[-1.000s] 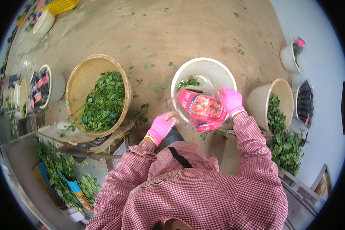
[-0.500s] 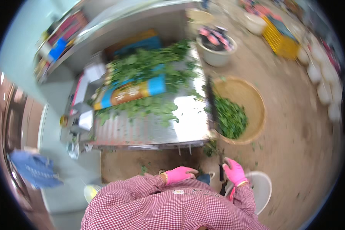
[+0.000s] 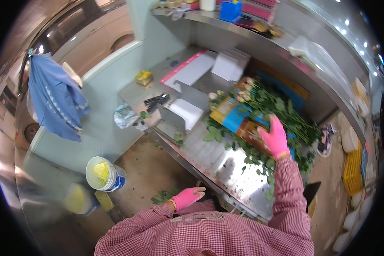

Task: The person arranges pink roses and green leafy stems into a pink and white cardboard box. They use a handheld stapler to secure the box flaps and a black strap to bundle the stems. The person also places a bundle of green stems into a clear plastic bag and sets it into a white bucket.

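Note:
My right hand [image 3: 274, 137], in a pink glove, reaches out over a steel workbench [image 3: 226, 164] and rests on a bundle of roses [image 3: 260, 106] with green leaves, wrapped in blue and orange paper. Its fingers lie spread on the wrap and stems; whether they grip is unclear. My left hand [image 3: 188, 197], also pink-gloved, hangs low near my waist at the bench's front edge, fingers loosely apart, holding nothing. My sleeves are red-and-white check.
White boxes [image 3: 229, 65], a pink-edged sheet [image 3: 191, 70], a stapler-like black tool [image 3: 157, 100] and a crumpled bag [image 3: 126, 116] lie on the bench. A white bucket [image 3: 103, 174] stands on the floor at left. A blue garment [image 3: 55, 98] hangs on the wall. A shelf [image 3: 260, 32] runs above.
My view has swung further toward the bench. My right hand rose from my waist and stretched out onto the rose bundle. My left hand stayed low near my body.

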`<control>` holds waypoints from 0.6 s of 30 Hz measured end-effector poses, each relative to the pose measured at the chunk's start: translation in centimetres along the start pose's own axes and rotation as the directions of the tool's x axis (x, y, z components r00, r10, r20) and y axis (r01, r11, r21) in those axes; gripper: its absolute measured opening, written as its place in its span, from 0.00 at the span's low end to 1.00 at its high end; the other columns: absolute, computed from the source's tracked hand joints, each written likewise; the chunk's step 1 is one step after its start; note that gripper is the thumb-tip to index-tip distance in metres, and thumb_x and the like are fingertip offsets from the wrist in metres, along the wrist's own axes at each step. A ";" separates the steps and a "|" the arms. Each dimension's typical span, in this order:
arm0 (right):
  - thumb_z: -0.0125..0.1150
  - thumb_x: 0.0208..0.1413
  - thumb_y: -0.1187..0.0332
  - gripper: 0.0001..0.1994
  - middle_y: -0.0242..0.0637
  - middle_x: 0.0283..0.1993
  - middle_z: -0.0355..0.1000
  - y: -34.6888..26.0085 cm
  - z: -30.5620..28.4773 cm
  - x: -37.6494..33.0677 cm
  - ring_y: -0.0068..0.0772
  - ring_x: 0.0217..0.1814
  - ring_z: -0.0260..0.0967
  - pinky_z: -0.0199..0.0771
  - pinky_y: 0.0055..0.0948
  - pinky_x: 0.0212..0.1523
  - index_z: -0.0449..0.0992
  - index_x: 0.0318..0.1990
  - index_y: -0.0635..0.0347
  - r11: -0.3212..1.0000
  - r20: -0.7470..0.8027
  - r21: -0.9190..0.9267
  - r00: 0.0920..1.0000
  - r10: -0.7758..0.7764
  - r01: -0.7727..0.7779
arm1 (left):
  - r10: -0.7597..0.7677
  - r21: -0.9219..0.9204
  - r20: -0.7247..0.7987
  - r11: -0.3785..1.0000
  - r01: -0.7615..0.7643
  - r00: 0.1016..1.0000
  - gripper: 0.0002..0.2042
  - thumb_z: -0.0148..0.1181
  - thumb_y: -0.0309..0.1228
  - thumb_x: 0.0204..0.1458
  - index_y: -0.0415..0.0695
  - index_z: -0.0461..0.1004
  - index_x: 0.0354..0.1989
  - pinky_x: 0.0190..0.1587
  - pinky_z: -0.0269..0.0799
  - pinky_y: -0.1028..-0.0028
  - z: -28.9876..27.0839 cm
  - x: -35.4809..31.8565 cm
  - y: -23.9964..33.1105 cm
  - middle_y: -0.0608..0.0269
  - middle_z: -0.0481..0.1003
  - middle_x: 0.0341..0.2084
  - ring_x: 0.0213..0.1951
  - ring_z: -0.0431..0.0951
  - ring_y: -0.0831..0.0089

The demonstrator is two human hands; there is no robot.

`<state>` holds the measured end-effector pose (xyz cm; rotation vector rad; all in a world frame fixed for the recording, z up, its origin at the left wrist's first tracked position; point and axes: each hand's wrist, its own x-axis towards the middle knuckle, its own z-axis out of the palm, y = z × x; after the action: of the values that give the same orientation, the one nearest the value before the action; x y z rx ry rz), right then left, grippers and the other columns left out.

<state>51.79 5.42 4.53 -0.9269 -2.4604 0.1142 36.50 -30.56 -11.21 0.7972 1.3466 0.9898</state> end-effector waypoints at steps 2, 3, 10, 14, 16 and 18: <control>0.63 0.52 0.46 0.38 0.58 0.62 0.64 -3.8 5.3 10.8 0.55 0.66 0.61 0.61 0.41 0.66 0.66 0.60 0.70 0.994 0.096 0.105 0.995 -0.023 0.013 | 0.009 0.021 -0.163 1.000 -0.006 0.987 0.22 0.51 0.38 0.64 0.38 0.66 0.62 0.57 0.67 0.73 -5.4 0.5 0.5 0.54 0.75 0.52 0.54 0.74 0.68; 0.63 0.51 0.43 0.40 0.59 0.63 0.64 -5.6 7.3 16.2 0.54 0.66 0.61 0.61 0.42 0.66 0.66 0.61 0.70 0.981 0.169 0.196 0.985 -0.034 0.001 | 0.026 0.045 -0.233 0.999 -0.016 0.972 0.21 0.51 0.37 0.64 0.38 0.66 0.61 0.57 0.67 0.73 -8.6 0.9 1.4 0.54 0.75 0.53 0.55 0.74 0.68; 0.63 0.49 0.42 0.38 0.50 0.62 0.67 -18.0 28.3 40.6 0.49 0.65 0.64 0.66 0.46 0.62 0.68 0.60 0.63 0.995 0.684 -0.081 0.729 0.008 0.066 | 0.008 0.221 -0.825 0.925 0.309 0.566 0.17 0.57 0.35 0.58 0.36 0.74 0.51 0.55 0.69 0.71 -22.9 -6.1 -2.5 0.49 0.76 0.49 0.52 0.75 0.64; 0.68 0.42 0.39 0.45 0.51 0.67 0.62 -21.9 41.2 47.4 0.50 0.68 0.61 0.64 0.44 0.66 0.67 0.62 0.62 0.990 0.713 -0.114 0.701 0.025 0.081 | -0.437 -0.304 -0.836 0.873 0.382 0.333 0.18 0.60 0.36 0.53 0.36 0.77 0.48 0.53 0.72 0.66 -27.0 -11.6 -8.1 0.45 0.78 0.45 0.49 0.78 0.54; 0.67 0.43 0.39 0.46 0.55 0.68 0.59 -25.6 44.4 49.0 0.52 0.70 0.57 0.61 0.44 0.68 0.65 0.64 0.63 0.995 0.798 -0.062 0.595 0.095 -0.076 | -0.580 -0.420 -0.767 0.777 0.468 0.274 0.18 0.60 0.36 0.54 0.36 0.77 0.48 0.54 0.71 0.66 -29.5 -12.7 -9.1 0.45 0.78 0.45 0.49 0.78 0.53; 0.66 0.44 0.41 0.43 0.54 0.67 0.60 -25.4 49.1 48.2 0.51 0.69 0.58 0.62 0.45 0.66 0.65 0.63 0.63 0.983 0.657 -0.157 0.754 0.028 0.100 | -0.611 -0.391 -0.728 0.742 0.545 0.309 0.18 0.59 0.36 0.54 0.36 0.77 0.49 0.54 0.71 0.66 -34.9 -11.9 -10.1 0.44 0.78 0.46 0.50 0.77 0.53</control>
<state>-18.03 21.47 -11.19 -1.0451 -3.1916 0.2407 3.44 -48.36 -18.64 -0.3838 2.1909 0.7948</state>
